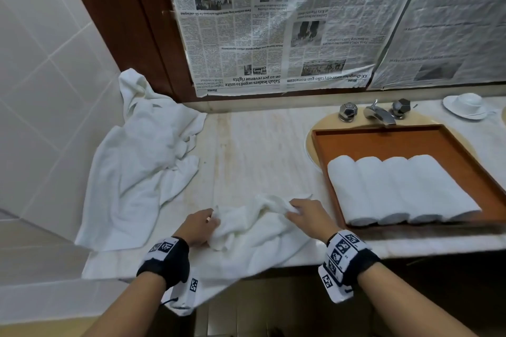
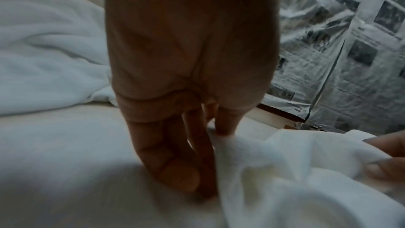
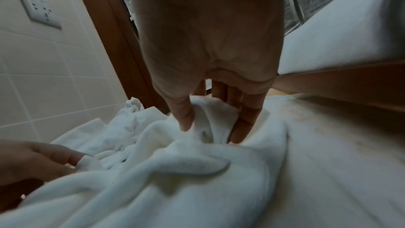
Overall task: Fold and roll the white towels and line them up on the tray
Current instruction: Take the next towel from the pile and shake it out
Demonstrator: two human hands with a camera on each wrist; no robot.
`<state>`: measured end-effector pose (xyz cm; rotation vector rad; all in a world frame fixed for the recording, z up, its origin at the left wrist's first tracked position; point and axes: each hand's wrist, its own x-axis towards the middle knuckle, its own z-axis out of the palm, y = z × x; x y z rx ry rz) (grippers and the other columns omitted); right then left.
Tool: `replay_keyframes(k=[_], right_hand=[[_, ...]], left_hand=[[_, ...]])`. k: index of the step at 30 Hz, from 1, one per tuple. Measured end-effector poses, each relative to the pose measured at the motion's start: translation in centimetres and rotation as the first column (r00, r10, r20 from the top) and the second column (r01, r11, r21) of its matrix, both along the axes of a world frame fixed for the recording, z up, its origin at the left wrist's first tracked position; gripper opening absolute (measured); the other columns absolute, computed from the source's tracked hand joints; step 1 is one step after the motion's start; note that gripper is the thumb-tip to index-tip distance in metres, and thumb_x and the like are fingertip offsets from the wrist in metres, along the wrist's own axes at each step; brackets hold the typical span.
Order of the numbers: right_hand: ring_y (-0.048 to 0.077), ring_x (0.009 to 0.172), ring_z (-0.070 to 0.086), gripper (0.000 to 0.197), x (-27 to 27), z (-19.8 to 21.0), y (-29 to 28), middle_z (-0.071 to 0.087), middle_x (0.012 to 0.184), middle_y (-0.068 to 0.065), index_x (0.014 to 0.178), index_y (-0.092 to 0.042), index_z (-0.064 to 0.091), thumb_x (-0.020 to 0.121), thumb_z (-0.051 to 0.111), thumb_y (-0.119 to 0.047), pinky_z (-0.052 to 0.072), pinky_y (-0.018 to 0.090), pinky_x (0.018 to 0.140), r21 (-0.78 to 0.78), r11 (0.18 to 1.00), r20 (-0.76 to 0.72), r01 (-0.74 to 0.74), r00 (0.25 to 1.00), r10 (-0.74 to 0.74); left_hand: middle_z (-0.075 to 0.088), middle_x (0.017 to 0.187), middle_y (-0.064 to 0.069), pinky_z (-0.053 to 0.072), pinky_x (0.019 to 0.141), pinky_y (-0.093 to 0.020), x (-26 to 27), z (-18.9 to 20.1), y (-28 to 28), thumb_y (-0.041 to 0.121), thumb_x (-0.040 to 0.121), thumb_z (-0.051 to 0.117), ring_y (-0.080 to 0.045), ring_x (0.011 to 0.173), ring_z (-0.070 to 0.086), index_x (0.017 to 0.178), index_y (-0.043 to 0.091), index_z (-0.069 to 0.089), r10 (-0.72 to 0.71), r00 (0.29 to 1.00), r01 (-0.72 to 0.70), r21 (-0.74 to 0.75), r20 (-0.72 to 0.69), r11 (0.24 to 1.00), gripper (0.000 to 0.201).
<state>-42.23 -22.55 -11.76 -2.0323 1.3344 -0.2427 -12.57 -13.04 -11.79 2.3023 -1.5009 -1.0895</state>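
A crumpled white towel [image 1: 252, 232] lies on the counter's front edge, and part of it hangs over. My left hand [image 1: 212, 220] pinches its left edge, seen close in the left wrist view with the hand [image 2: 210, 145] on the cloth [image 2: 285, 171]. My right hand [image 1: 294, 209] pinches a bunched fold at the towel's far right; thumb and fingers of that hand [image 3: 210, 131] close round the fold [image 3: 175, 171]. The orange-brown tray [image 1: 383, 142] sits to the right, holding several rolled white towels [image 1: 397, 189] side by side along its front.
A loose heap of white towels [image 1: 142, 150] fills the counter's left end against the tiled wall. A faucet [image 1: 379, 113] stands behind the tray, which rests over the basin. An upturned cup on a saucer [image 1: 466, 105] sits far right. Newspaper [image 1: 273, 22] covers the mirror.
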Motion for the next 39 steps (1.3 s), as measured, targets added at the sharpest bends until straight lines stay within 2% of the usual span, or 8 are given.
replay_keyframes(k=[4, 9, 12, 22, 26, 30, 32, 39], right_hand=[[0.005, 0.059, 0.045, 0.031, -1.9, 1.0, 1.4, 0.052, 0.059, -0.006, 0.063, -0.026, 0.051, 0.089, 0.067, -0.024, 0.032, 0.024, 0.062, -0.001, 1.0, 0.051, 0.007, 0.999, -0.007], [0.006, 0.071, 0.058, 0.01, -3.2, 2.4, 4.5, 0.067, 0.074, -0.006, 0.079, -0.025, 0.068, 0.088, 0.07, -0.026, 0.039, 0.018, 0.063, -0.009, 0.999, 0.063, -0.046, 0.997, 0.046], [-0.003, 0.066, 0.055, 0.021, -3.8, 3.4, 6.0, 0.062, 0.067, -0.012, 0.071, -0.033, 0.062, 0.088, 0.071, -0.025, 0.039, 0.016, 0.06, -0.051, 0.998, 0.066, -0.025, 0.997, 0.029], [0.003, 0.074, 0.055, 0.015, -4.9, 10.0, 7.2, 0.061, 0.073, -0.009, 0.077, -0.02, 0.064, 0.088, 0.073, -0.024, 0.037, 0.01, 0.063, -0.211, 0.974, 0.062, 0.081, 0.996, -0.069], [0.003, 0.072, 0.056, 0.013, -4.8, 13.1, 6.8, 0.062, 0.072, -0.008, 0.075, -0.02, 0.067, 0.087, 0.073, -0.021, 0.037, 0.01, 0.06, -0.278, 0.958, 0.04, 0.077, 0.997, -0.068], [0.018, 0.08, 0.06, 0.01, -4.6, 15.4, 5.8, 0.07, 0.081, 0.0, 0.085, -0.014, 0.075, 0.087, 0.072, -0.023, 0.048, 0.033, 0.073, -0.364, 0.925, 0.01, 0.107, 0.994, -0.111], [0.02, 0.079, 0.06, 0.01, -4.7, 16.1, 5.3, 0.07, 0.079, -0.002, 0.085, -0.017, 0.074, 0.089, 0.071, -0.026, 0.048, 0.035, 0.073, -0.377, 0.917, 0.011, 0.13, 0.991, -0.136], [0.011, 0.069, 0.052, 0.008, -3.8, 18.2, 3.1, 0.058, 0.069, -0.009, 0.084, -0.017, 0.067, 0.091, 0.069, -0.02, 0.036, 0.015, 0.061, -0.481, 0.857, 0.17, 0.183, 0.979, -0.114]], left_hand=[[0.062, 0.079, 0.001, 0.051, 0.057, -0.026, -1.1, 1.7, 1.8, 0.03, 0.099, 0.054, -0.017, 0.068, 0.058, 0.086, 0.019, 0.059, -0.026, 0.987, 0.018, -0.052, -0.161, 0.998, 0.018], [0.06, 0.078, -0.007, 0.059, 0.065, -0.033, -0.5, 3.7, 3.2, 0.032, 0.098, 0.057, -0.018, 0.073, 0.057, 0.091, 0.008, 0.058, -0.069, 0.962, 0.022, -0.177, -0.263, 0.984, 0.025], [0.065, 0.082, -0.004, 0.059, 0.067, -0.031, -0.4, 4.9, 4.3, 0.033, 0.098, 0.059, -0.018, 0.079, 0.062, 0.099, 0.014, 0.06, -0.061, 0.948, -0.033, -0.285, -0.313, 0.958, 0.019], [0.067, 0.076, -0.007, 0.061, 0.06, -0.039, 2.9, 8.9, 8.9, 0.035, 0.097, 0.061, -0.022, 0.073, 0.064, 0.086, 0.02, 0.068, -0.01, 0.98, -0.105, -0.557, -0.199, 0.824, 0.02], [0.066, 0.084, -0.008, 0.059, 0.054, -0.029, 3.8, 11.9, 8.2, 0.029, 0.097, 0.061, -0.02, 0.075, 0.063, 0.093, 0.018, 0.071, 0.001, 0.985, -0.118, -0.664, -0.173, 0.738, 0.015], [0.068, 0.083, 0.009, 0.059, 0.065, -0.034, 5.5, 13.7, 7.3, 0.034, 0.098, 0.06, -0.017, 0.08, 0.063, 0.092, 0.023, 0.071, 0.034, 0.993, -0.105, -0.725, -0.111, 0.681, 0.017], [0.068, 0.081, 0.015, 0.054, 0.074, -0.026, 6.2, 14.4, 6.9, 0.036, 0.097, 0.059, -0.013, 0.08, 0.063, 0.089, 0.026, 0.071, 0.055, 0.996, -0.092, -0.752, -0.075, 0.652, 0.017], [0.068, 0.082, 0.004, 0.045, 0.064, -0.015, 6.1, 17.0, 5.5, 0.036, 0.095, 0.062, -0.015, 0.066, 0.067, 0.086, 0.025, 0.071, 0.136, 0.986, -0.156, -0.787, -0.093, 0.597, 0.017]])
